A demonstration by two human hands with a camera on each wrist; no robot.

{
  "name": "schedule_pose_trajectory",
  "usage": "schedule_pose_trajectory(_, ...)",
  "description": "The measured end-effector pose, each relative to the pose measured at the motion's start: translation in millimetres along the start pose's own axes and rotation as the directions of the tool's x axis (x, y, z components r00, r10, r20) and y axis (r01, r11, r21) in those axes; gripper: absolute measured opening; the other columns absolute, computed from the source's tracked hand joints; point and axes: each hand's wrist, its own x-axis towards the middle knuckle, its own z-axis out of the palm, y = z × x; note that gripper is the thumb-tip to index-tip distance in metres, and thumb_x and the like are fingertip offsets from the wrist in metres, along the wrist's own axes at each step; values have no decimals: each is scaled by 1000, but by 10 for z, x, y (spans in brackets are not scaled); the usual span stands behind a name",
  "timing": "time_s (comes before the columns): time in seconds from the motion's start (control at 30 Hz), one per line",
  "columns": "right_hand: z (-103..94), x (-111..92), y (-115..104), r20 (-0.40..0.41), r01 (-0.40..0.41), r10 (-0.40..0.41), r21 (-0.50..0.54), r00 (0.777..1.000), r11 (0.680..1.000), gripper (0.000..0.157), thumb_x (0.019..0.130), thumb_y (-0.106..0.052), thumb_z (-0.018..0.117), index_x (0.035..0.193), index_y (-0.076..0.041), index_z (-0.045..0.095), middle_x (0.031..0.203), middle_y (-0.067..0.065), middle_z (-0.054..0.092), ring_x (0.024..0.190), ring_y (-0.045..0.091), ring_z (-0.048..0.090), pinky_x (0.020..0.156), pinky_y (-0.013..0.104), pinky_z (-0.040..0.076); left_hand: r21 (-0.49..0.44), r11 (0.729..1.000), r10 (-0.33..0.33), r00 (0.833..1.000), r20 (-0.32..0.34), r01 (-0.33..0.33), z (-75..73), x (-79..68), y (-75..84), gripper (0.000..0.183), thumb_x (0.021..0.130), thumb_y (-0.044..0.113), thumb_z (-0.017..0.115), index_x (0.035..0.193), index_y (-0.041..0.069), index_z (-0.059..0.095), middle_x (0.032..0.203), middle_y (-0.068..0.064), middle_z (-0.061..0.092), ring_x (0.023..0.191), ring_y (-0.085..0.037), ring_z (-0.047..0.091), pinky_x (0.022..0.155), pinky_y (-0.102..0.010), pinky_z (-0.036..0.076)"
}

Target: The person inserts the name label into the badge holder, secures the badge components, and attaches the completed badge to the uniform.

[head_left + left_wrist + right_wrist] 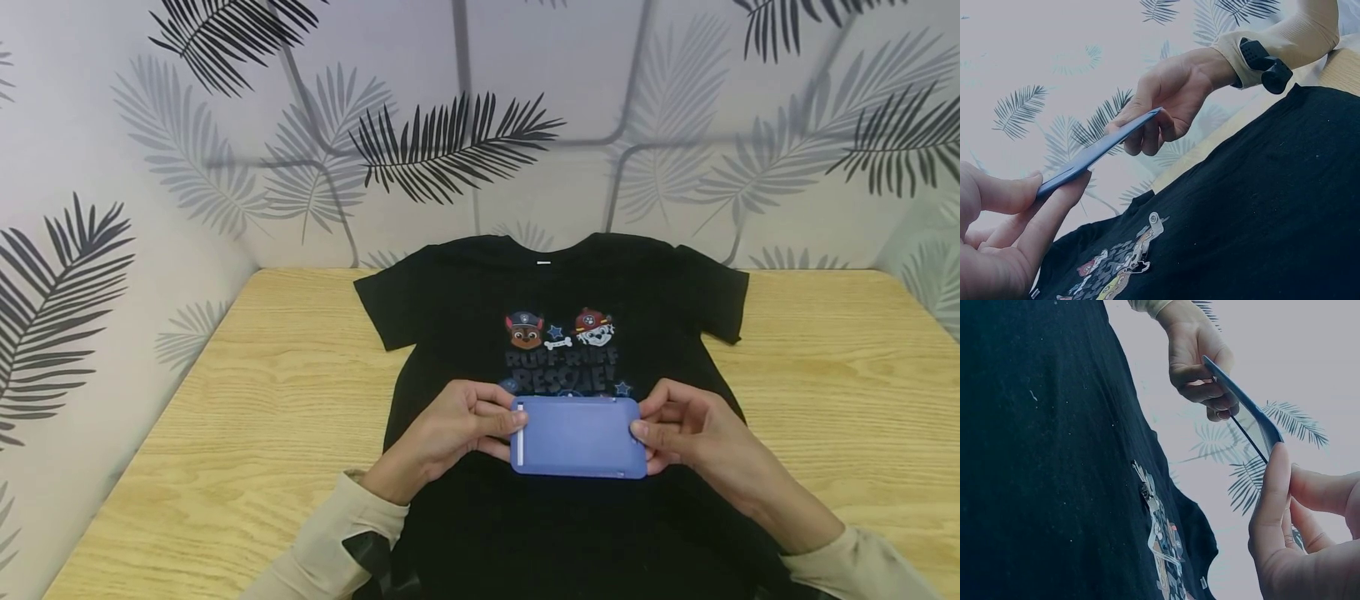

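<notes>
A flat blue plastic card holder (577,437) with rounded corners and a white strip along its left end is held up above a black T-shirt (555,517). My left hand (472,421) pinches its left end, thumb on top and fingers beneath. At the other end, my right hand (686,429) grips the edge the same way. Seen from the left wrist, the holder is a thin tilted sheet between both hands. Below it on the shirt print is a small strap clip (1154,228) with a round snap, which the holder hides in the head view.
The T-shirt lies spread on a wood-grain table (292,400), its collar toward the far edge. Its front print (561,350) shows two cartoon dogs and lettering. Behind the table hangs a pale leaf-patterned cloth (540,75). Dark wrist cameras (1272,72) sit on the sleeves.
</notes>
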Motion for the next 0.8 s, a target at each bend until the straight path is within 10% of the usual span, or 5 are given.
schedule_pose_trajectory(0.8, -4, 2, 11, 15, 14, -14, 7, 1000, 1000, 8, 94, -1, 59, 95, -9, 60, 80, 5, 64, 66, 13, 62, 60, 29, 58, -13, 1000, 13, 1000, 18, -13, 4, 1, -23, 11, 90, -7, 61, 98, -14, 60, 79, -7, 72, 71, -17, 69, 68, -39, 59)
